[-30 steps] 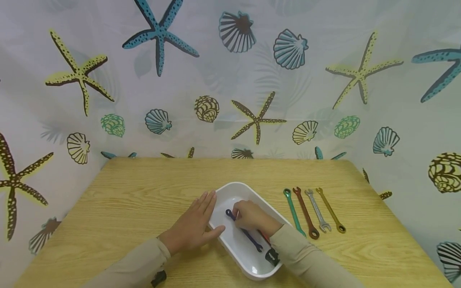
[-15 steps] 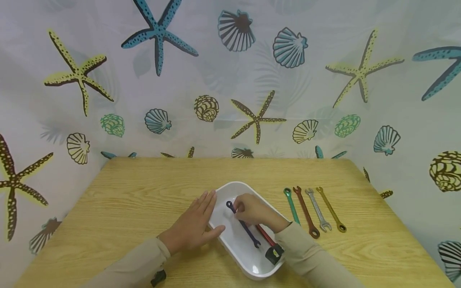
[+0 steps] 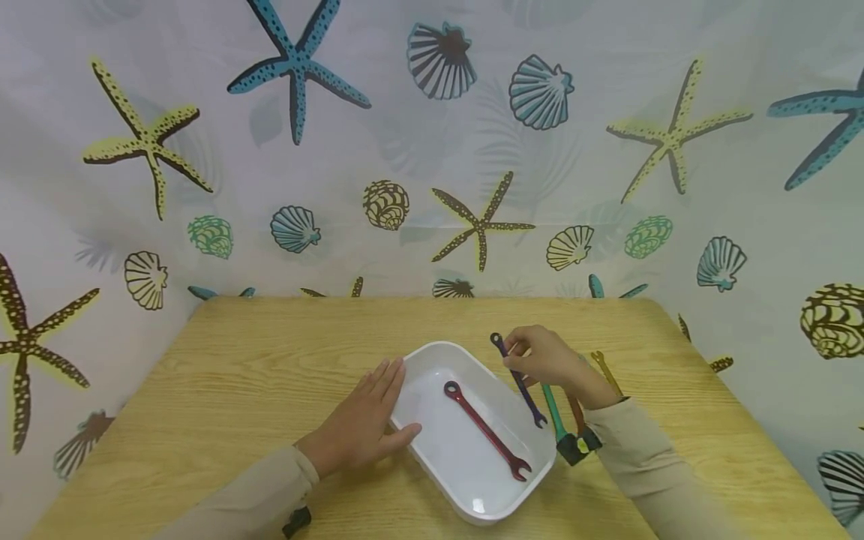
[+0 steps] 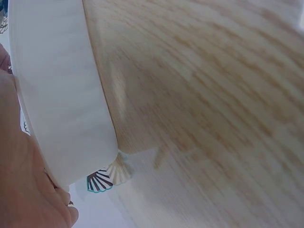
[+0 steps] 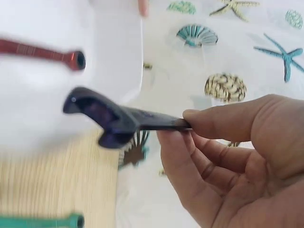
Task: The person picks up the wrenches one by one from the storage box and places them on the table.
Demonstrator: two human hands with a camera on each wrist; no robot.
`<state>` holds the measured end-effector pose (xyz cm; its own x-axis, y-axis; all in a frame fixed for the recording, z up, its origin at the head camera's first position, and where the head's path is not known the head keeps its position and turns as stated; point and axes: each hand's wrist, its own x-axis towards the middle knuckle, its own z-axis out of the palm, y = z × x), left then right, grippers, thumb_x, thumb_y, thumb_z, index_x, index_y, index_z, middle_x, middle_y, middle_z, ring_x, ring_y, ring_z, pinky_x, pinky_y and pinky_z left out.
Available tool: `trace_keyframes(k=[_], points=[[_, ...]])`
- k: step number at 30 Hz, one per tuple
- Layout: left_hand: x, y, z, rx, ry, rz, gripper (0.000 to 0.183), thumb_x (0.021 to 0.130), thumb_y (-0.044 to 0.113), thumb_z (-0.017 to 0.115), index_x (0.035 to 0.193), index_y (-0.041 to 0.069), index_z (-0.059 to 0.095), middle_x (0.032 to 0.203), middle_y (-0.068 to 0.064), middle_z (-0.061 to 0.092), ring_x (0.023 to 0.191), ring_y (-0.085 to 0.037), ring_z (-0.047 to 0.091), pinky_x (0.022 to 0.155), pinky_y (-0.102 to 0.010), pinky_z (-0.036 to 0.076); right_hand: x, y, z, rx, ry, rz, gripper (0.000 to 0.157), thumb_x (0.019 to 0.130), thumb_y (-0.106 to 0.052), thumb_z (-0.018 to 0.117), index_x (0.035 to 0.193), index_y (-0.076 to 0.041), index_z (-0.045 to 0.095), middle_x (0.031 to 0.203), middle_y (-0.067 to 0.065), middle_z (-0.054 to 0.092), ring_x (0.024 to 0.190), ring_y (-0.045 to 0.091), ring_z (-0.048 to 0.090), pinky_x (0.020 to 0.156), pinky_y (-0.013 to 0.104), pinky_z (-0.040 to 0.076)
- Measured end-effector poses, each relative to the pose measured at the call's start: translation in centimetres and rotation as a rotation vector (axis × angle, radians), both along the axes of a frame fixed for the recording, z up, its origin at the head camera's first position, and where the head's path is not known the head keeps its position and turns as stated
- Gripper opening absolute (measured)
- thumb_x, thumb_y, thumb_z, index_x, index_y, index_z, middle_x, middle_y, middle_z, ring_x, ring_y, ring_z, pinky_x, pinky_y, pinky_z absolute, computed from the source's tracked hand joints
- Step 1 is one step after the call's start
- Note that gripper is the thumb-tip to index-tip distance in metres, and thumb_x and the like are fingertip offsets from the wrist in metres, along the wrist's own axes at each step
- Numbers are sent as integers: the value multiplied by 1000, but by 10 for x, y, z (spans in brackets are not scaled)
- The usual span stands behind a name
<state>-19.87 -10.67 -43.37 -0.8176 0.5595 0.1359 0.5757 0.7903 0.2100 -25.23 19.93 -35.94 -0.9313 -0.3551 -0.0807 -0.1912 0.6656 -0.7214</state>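
Observation:
Between thumb and fingers, my right hand (image 3: 548,358) pinches a dark purple-blue combination wrench (image 3: 523,386) just beyond the right rim of a white tray (image 3: 432,491). In the right wrist view the open end of that wrench (image 5: 107,116) points away from the hand. My left hand (image 3: 361,420) rests against the tray's left rim with straight fingers. Inside the tray lies a red wrench (image 3: 486,429), ring end toward the back. Under and beside the right arm are a green wrench (image 3: 553,411) and a partly hidden brown-red wrench (image 3: 577,412).
A gold wrench (image 3: 606,373) shows partly behind the right forearm; the silver wrench is hidden in the head view. The wooden table (image 3: 270,352) ends at a patterned curtain (image 3: 378,150). Black wrist-camera pieces (image 3: 574,448) sit below the right wrist.
My right hand has lifted the purple-blue wrench out of the tray and moved right toward the row of wrenches. The red wrench in the tray is now uncovered. The left hand stays put.

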Motion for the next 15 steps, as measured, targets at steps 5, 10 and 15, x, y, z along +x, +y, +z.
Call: trace_keyframes(k=[5, 10, 15], points=[[0, 1, 0, -4, -1, -1, 89, 94, 65, 31, 151, -2, 18, 159, -15, 14, 146, -33, 14, 116, -48, 19, -2, 43, 7, 80, 46, -65, 28, 92, -6, 60, 113, 11, 55, 95, 21, 61, 71, 21, 63, 60, 37, 59], [0, 1, 1, -1, 4, -3, 89, 94, 66, 31, 151, -2, 19, 159, -16, 14, 146, -33, 15, 116, -49, 19, -3, 81, 6, 131, 50, -169, 28, 93, -6, 57, 113, 13, 53, 96, 25, 61, 72, 23, 63, 62, 39, 59], [0, 0, 0, -2, 7, -3, 90, 94, 66, 30, 151, -2, 19, 159, -16, 15, 146, -33, 15, 116, -49, 20, -4, 116, -3, 137, -3, -262, 34, 95, -10, 53, 119, 14, 48, 107, 33, 57, 77, 27, 62, 68, 44, 58]])
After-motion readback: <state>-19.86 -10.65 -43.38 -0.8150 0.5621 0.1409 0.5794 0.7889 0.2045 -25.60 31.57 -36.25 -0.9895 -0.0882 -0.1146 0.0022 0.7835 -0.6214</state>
